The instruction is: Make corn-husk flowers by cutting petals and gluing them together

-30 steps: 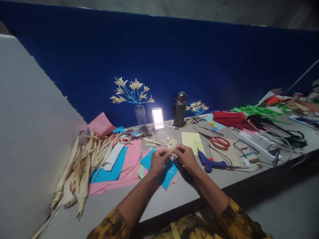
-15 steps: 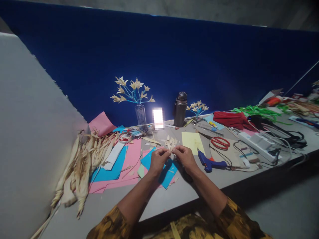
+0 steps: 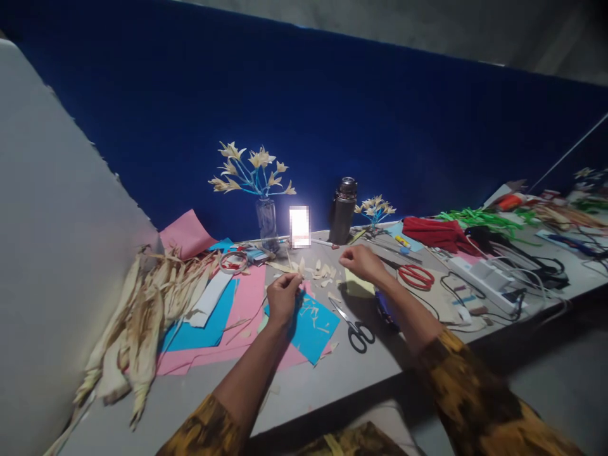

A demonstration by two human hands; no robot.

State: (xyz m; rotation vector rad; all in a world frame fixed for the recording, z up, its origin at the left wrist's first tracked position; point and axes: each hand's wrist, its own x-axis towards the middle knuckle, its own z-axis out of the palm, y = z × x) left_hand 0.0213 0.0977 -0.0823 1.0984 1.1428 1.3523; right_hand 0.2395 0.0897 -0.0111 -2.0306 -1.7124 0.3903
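Apart now, the hands no longer meet: the right hand [image 3: 361,262] has moved out by the yellow paper [image 3: 358,287], the left hand [image 3: 283,297] to the edge of the blue paper [image 3: 317,326]. Both pinch narrow; whether either grips a piece, I cannot tell. Pale husk petals [image 3: 325,272] lie loose just beyond, seemingly shaped but unjoined; flowers [image 3: 260,158] in the vase [image 3: 268,225] look finished.

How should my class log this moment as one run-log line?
left hand: near pale pieces, grip unclear | right hand: near yellow paper, grip unclear | black-handled scissors: beside blue paper
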